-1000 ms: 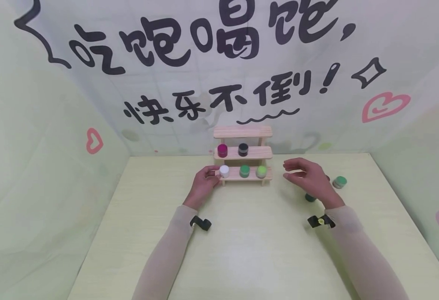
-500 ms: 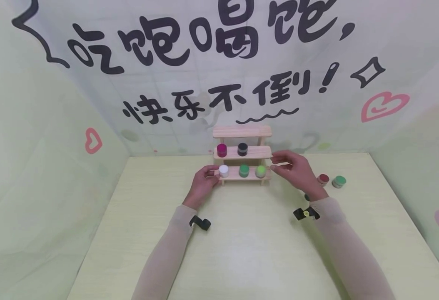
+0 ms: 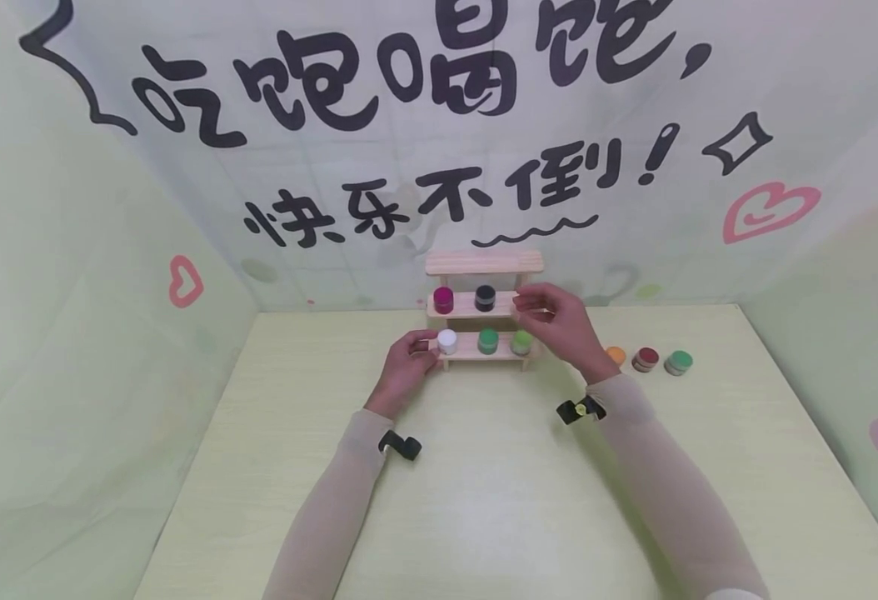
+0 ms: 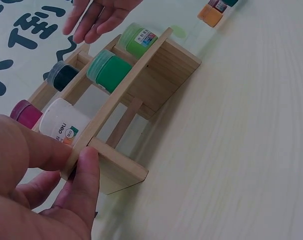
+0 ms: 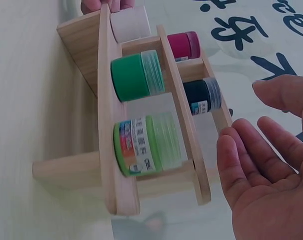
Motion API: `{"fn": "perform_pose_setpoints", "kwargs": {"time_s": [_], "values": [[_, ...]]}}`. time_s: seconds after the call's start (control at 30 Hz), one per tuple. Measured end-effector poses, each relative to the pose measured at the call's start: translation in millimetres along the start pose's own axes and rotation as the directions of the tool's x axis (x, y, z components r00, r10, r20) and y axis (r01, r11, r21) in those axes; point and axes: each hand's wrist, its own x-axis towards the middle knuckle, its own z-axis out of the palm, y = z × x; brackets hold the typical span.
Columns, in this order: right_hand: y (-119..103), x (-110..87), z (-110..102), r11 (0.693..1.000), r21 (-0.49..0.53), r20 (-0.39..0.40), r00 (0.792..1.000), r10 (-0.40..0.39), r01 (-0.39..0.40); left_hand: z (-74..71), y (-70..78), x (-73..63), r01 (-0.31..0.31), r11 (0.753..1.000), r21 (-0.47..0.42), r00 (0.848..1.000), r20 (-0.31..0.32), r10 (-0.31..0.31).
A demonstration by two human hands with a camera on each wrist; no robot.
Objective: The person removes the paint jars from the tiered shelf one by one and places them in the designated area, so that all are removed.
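Head view, 5 jars (image 3: 487, 340) on rack (image 3: 484, 263), 3 jars (image 3: 645, 359) on table (image 3: 484, 500)

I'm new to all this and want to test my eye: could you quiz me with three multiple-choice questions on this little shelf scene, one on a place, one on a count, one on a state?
1. Where does the white jar stand?
A top step
B lowest step, left end
C on the table

2. How many jars stand on the wooden rack?
A three
B five
C seven

3. How is the right hand?
A open, holding nothing
B gripping a black jar
C flat on the table

Answers: 1 B, it stands beside the left hand. 2 B, two above three. 3 A, the right wrist view shows an empty palm.
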Motion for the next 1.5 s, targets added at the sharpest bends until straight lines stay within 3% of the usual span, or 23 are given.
{"fn": "perform_pose_setpoints", "kwargs": {"time_s": [0.73, 1.07, 1.5], "values": [[-2.3, 36.9, 35.7, 0.998, -0.037, -0.001, 0.999, 0.041, -0.041, 1.4, -1.3, 1.3, -0.003, 0.999, -0.032, 1.000, 0.003, 0.003], [-5.4, 42.4, 40.4, 0.983, -0.128, 0.039, 0.990, 0.135, -0.129, -0.5, -2.3, 0.8, -0.001, 1.000, -0.031, 1.000, -0.002, 0.001], [-10.0, 44.2, 40.1, 0.973, -0.127, 0.040, 0.980, 0.197, -0.191, 0.7, -3.1, 0.6, -0.006, 0.999, -0.039, 1.000, -0.007, 0.006]]}}
